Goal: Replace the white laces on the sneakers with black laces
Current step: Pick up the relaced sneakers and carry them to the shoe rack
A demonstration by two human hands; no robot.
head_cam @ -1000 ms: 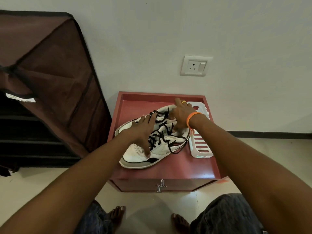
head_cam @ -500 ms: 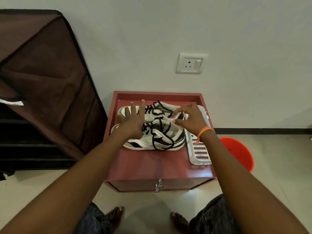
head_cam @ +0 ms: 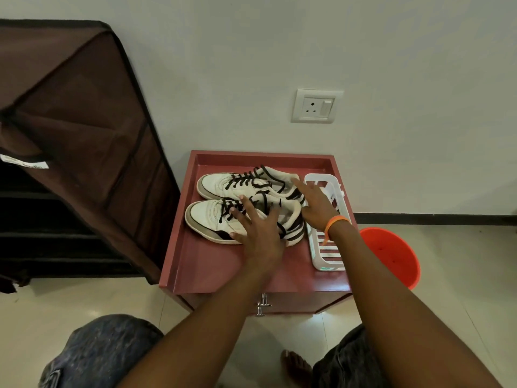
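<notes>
Two white sneakers with black stripes lie side by side on the red cabinet top (head_cam: 223, 273), toes to the left. The far sneaker (head_cam: 221, 184) and the near sneaker (head_cam: 208, 217) both carry black laces (head_cam: 240, 179). My left hand (head_cam: 258, 233) lies flat with spread fingers over the near sneaker's middle and side. My right hand (head_cam: 314, 204), with an orange band at the wrist, has straight fingers touching the heel ends of the sneakers. Neither hand holds anything. No white laces are visible.
A white plastic basket (head_cam: 326, 256) lies along the cabinet's right side. An orange bucket (head_cam: 391, 256) stands on the floor to the right. A brown fabric shoe rack (head_cam: 70, 141) stands to the left. The wall with a socket (head_cam: 316, 106) is right behind.
The sneakers have been set side by side, then my left hand shifted right and down over the near sneaker. My right hand opened out against the heels. The view drew nearer.
</notes>
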